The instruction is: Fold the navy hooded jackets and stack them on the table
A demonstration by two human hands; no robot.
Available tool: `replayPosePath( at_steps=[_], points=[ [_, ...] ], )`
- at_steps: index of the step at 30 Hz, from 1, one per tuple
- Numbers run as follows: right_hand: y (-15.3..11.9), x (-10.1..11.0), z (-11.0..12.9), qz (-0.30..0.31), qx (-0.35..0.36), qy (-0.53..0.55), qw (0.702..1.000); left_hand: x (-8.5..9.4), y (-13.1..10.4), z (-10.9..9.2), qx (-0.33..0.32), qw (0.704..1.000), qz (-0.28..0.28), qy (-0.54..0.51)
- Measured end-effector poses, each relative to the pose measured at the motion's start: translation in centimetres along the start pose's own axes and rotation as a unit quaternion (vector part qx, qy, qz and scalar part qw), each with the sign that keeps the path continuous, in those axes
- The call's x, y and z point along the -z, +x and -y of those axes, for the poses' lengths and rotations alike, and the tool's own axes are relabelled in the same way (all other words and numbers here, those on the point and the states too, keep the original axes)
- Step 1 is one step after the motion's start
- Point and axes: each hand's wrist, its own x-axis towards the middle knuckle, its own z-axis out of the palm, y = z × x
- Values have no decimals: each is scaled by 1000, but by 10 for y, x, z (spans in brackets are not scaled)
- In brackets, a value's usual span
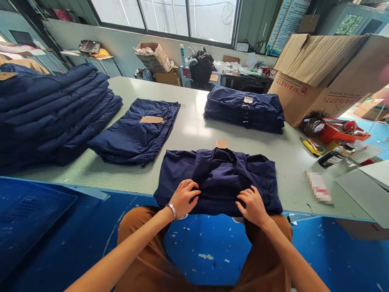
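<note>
A folded navy garment (215, 174) lies at the near edge of the table in front of me, a tan tag showing at its far side. My left hand (184, 198) is on its left front part, fingers curled and closed on the cloth. On the right front part, my right hand (251, 204) also has bent fingers gathered on the fabric. Both hands are near the front fold, a little apart from each other. Farther left is another folded navy garment (139, 136) with a tan tag. Behind and to the right sits a stack of folded navy garments (244, 111).
A tall pile of navy garments (54, 113) fills the left side of the table (188, 129). On the right stand a large cardboard box (304, 95), an orange tray (340, 132), a yellow cutter (311, 147) and a dark bottle (332, 156). White sheets overhang the right edge.
</note>
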Motion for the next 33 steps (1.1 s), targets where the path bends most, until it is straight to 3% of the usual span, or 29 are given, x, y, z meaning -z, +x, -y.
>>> replayPosePath(
  at_steps=[5, 10, 13, 16, 21, 23, 26, 30, 33],
  points=[
    [11, -15, -3, 4, -77, -15, 997, -12, 15, -10, 81, 995, -51, -6],
    [25, -32, -4, 68, -126, -99, 985, -30, 31, -14, 94, 995, 4, 45],
    [26, -37, -4, 74, -132, -97, 984, -36, 34, -12, 109, 993, 20, 42],
    [25, -31, -3, 35, -111, -74, 990, -34, 34, -13, 113, 993, -3, 19],
    [7, 0, 7, -117, -49, -57, 990, -17, 12, -22, 85, 984, -148, 46],
    [-5, 9, 12, -143, -10, -57, 988, -13, 0, -25, 54, 981, -177, 63],
    [-19, 11, 17, -134, 31, -57, 989, -13, -12, -28, 24, 986, -150, 67],
    [-29, 3, 20, -117, 36, -40, 992, -13, -15, -32, 44, 994, -95, 31],
    [-32, -1, 23, -108, 32, -34, 993, -8, -12, -39, 43, 994, -102, -13]
  ],
)
